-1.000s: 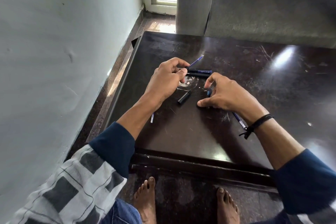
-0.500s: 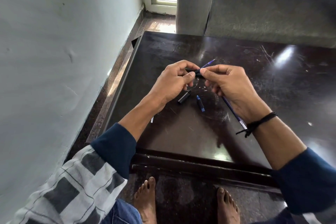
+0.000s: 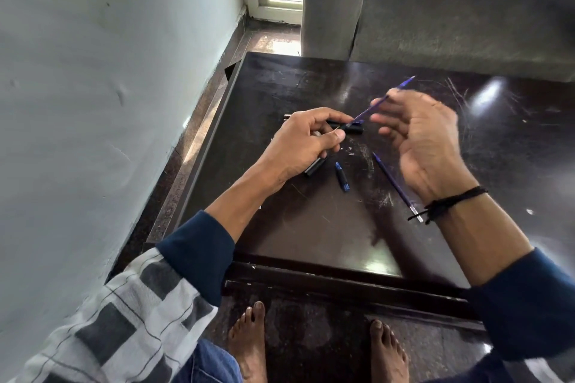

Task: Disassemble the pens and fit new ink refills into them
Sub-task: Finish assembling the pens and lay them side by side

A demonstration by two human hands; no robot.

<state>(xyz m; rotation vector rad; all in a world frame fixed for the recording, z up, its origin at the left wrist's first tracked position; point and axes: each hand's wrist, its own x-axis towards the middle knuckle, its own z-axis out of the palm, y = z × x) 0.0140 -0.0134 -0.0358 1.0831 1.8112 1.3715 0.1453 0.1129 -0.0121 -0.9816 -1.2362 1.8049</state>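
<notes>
Blue refill (image 3: 404,84) meets black barrel (image 3: 354,129).
Left hand (image 3: 298,146) grip clamped on barrel; right hand (image 3: 426,140) pinches refill, blurred; depth inside unclear.

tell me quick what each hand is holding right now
Left hand: grips the black pen barrel.
Right hand: pinches the blue refill, which points into the barrel's end; the hand is blurred.
</notes>
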